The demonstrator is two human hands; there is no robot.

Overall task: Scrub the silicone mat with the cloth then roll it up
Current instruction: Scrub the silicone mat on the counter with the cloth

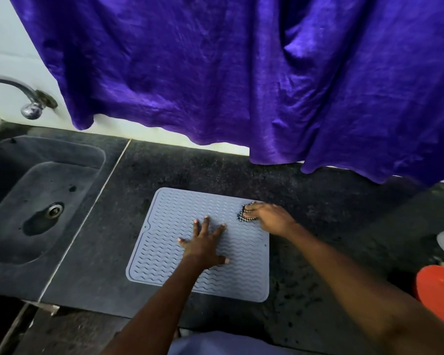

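Scrubbing the far corner while we pin the mat

Pressing our left hand (204, 245) flat on the silicone mat (164, 226), fingers spread wide, we judge it is there to stop the mat sliding on the dark countertop (215, 170) as we scrub. Our right hand (269, 217) curls its fingers over a bunched, checked cloth (242, 216) at the mat's far right corner, where cloth and mat touch. The mat lies flat and unrolled on the counter, to the right of the sink (44, 196). It is pale grey-blue, rectangular with rounded corners, and ribbed all over with wavy ridges inside a raised border. Rolling is not yet begun.
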